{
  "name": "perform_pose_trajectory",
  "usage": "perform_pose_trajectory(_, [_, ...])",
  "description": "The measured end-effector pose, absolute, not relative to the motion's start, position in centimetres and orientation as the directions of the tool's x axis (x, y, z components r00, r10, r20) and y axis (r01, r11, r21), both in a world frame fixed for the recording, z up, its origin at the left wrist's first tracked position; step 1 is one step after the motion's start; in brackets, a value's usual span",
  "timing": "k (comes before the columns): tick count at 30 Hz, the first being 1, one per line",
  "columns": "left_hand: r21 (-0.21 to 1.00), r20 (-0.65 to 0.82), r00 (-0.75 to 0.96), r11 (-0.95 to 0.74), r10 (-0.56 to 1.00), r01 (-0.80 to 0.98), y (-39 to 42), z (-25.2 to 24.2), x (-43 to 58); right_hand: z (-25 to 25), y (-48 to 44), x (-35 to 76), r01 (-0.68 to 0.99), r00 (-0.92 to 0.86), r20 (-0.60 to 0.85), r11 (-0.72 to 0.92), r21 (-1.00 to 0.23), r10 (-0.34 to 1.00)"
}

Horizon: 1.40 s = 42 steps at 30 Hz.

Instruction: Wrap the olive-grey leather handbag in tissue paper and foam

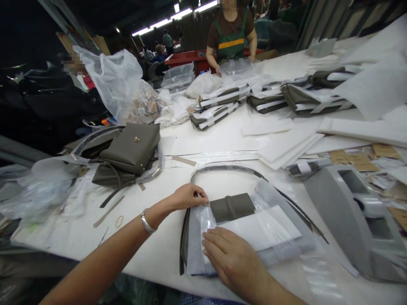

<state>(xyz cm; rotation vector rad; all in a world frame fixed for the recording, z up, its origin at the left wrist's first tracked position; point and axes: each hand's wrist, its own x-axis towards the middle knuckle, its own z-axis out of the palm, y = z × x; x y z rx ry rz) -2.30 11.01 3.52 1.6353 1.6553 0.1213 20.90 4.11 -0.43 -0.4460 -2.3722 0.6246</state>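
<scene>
In front of me lies a handbag wrapped in translucent film point(197, 250), its dark strap point(229, 168) looping out behind. A grey-green flap with a band point(232, 206) shows on top, beside a white padding sheet point(270, 228). My left hand point(192, 197) is closed in a pinch at the upper left corner of the wrap, where a clear plastic strip point(208, 218) runs down. Pressed flat over the lower part of that strip and the padding is my right hand point(232, 256), fingers extended together. A bracelet point(147, 222) circles my left wrist.
Grey-green handbags point(130, 148) are stacked at left. A grey tape dispenser point(343, 220) stands at right, near white foam sheets point(289, 146). Several wrapped bags point(222, 96) lie further back. Across the table stands a person in an apron point(231, 38). A rubber band point(119, 221) lies left.
</scene>
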Motion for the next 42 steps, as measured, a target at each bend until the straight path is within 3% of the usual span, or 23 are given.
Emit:
perform_pose_trajectory(12, [0.306, -0.51, 0.096, 0.076, 0.855, 0.949, 11.8, 4.7, -0.4, -0.8, 4.3, 21.0, 0.118, -0.72, 0.516, 0.814, -0.569, 0.465])
perform_pose_trajectory(21, [0.281, -0.465, 0.175, -0.043, 0.868, 0.959, 12.5, 4.1, -0.1, -0.6, 4.5, 21.3, 0.086, -0.748, 0.493, 0.801, -0.593, 0.445])
perform_pose_trajectory(28, [0.432, -0.361, 0.23, -0.057, 0.904, 0.9, 8.0, 5.8, -0.1, 0.0, 4.6, 21.5, 0.084, -0.754, 0.519, 0.842, -0.533, 0.403])
perform_pose_trajectory(32, [0.466, -0.239, 0.138, -0.011, 0.961, 0.885, 4.7, 3.3, 0.4, -0.1, 4.0, 21.5, 0.104, -0.751, 0.56, 0.901, -0.422, 0.349])
perform_pose_trajectory(37, [0.631, -0.007, -0.022, 0.021, 1.0, 0.776, 3.0, 1.3, -0.2, 0.5, 2.3, 24.3, 0.059, -0.744, 0.611, 0.938, -0.342, 0.27])
perform_pose_trajectory(39, [0.71, 0.063, -0.191, 0.09, 0.98, 0.698, 2.4, 0.9, -0.8, 0.4, 1.9, 26.6, 0.131, -0.688, 0.636, 0.921, -0.366, 0.35])
perform_pose_trajectory(42, [0.842, 0.016, -0.425, 0.217, 0.905, 0.494, 1.7, 0.2, -1.6, -0.4, 1.5, 29.9, 0.474, -0.441, 0.644, 0.771, -0.425, 0.625])
